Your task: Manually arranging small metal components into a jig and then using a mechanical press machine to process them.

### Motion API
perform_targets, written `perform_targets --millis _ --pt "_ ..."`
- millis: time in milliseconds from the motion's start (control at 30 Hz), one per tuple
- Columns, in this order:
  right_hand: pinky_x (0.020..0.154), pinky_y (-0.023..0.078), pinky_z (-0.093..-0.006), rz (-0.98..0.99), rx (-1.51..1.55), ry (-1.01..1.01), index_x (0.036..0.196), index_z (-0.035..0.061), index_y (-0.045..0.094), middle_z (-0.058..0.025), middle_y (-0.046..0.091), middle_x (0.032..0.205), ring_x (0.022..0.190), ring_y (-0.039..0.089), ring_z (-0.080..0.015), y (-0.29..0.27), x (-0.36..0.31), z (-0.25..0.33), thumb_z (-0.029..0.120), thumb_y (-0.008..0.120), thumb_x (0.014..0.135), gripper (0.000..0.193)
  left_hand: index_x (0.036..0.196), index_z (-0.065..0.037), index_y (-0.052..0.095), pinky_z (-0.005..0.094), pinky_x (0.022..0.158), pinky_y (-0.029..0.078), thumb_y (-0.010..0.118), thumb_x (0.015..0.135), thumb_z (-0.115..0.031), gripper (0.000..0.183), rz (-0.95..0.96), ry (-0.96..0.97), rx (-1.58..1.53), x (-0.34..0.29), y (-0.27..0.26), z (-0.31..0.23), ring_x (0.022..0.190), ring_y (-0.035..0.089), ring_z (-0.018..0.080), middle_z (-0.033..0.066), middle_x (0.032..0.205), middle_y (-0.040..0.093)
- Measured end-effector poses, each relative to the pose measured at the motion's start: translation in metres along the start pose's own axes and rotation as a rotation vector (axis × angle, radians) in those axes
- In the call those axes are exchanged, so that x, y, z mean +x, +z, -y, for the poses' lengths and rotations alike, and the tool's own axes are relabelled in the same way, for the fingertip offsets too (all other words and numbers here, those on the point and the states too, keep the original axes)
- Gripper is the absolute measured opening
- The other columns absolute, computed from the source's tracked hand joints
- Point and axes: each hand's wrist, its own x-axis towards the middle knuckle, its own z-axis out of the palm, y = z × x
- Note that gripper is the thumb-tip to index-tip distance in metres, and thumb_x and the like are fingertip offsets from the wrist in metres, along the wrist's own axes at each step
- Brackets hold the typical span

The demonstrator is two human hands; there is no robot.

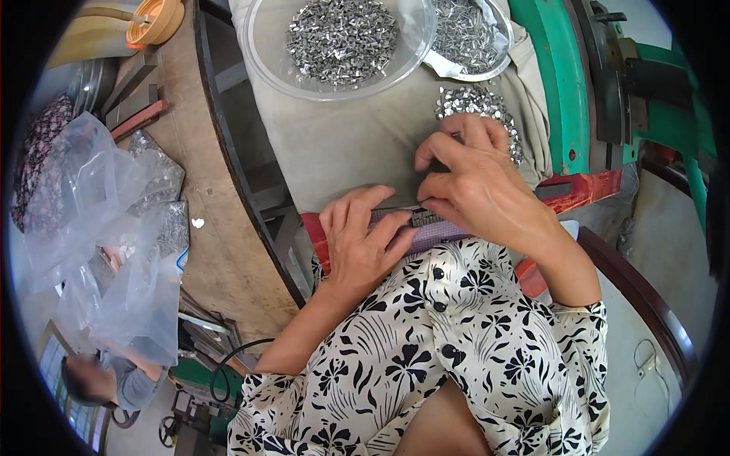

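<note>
A clear bowl is holding metal pieces. The right hand is hovering, grasp unclear; the left hand is resting, unclenched. A loose pile is seemingly awaiting handling; between the hands a dark strip is lying, progress unclear.

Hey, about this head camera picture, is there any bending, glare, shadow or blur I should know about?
Head view: black fisheye border all round, with the edge of the wooden table bowing; head view: bright glints on the small metal pieces; head view: soft shadow on the cloth beside the right hand; head view: another person's head, lower left, smeared by blur.
</note>
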Motion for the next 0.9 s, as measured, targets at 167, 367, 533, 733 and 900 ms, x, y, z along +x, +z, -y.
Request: perform_targets --millis 167,367,533,733,900 --pt "0.101 0.035 -0.0435 0.127 -0.03 -0.131 0.069 0.0083 0.07 -0.0036 0.058 0.096 0.112 0.051 -0.0267 0.004 0.011 -0.002 0.015 0.072 0.069 0.008 0.093 -0.014 0.074 0.0394 0.092 0.036 0.086 0.067 -0.023 0.03 -0.014 0.032 0.049 -0.006 0.003 -0.002 0.109 0.057 0.0263 0.0073 0.12 0.061" --pt "0.1 0.036 -0.0422 0.181 -0.062 -0.259 0.066 0.0076 0.07 -0.003 0.058 0.086 0.104 0.051 -0.0249 0.007 0.02 -0.005 0.019 0.066 0.07 0.013 0.092 -0.017 0.073 0.0402 0.094 0.034 0.082 0.072 -0.028 0.025 -0.042 0.049 0.075 -0.016 0.007 -0.007 0.11 0.056 0.0234 0.003 0.12 0.059" --pt "0.098 0.039 -0.0369 0.154 -0.252 -0.355 0.066 0.0049 0.069 -0.0031 0.058 0.085 0.102 0.052 -0.024 0.014 0.016 0.004 0.017 0.064 0.07 0.013 0.089 -0.018 0.073 0.0385 0.092 0.033 0.082 0.074 -0.029 0.021 -0.076 0.015 0.108 -0.023 0.009 -0.014 0.106 0.057 0.0221 0.0023 0.118 0.061" --pt "0.096 0.04 -0.0348 0.139 -0.371 -0.415 0.069 0.0056 0.07 -0.0037 0.059 0.087 0.101 0.052 -0.023 0.02 0.008 0.006 0.017 0.064 0.071 0.013 0.089 -0.018 0.073 0.0368 0.09 0.033 0.082 0.075 -0.027 0.019 -0.129 0.076 0.175 -0.024 0.01 -0.016 0.105 0.057 0.0206 0.0017 0.118 0.061" --pt "0.094 0.039 -0.0346 0.086 -0.21 -0.389 0.071 0.005 0.067 -0.003 0.056 0.09 0.102 0.051 -0.022 0.014 0.006 -0.004 0.017 0.064 0.075 0.013 0.091 -0.018 0.074 0.0366 0.089 0.033 0.082 0.075 -0.027 0.02 -0.134 0.101 0.191 -0.026 0.009 -0.016 0.105 0.057 0.0203 0.0015 0.118 0.061"
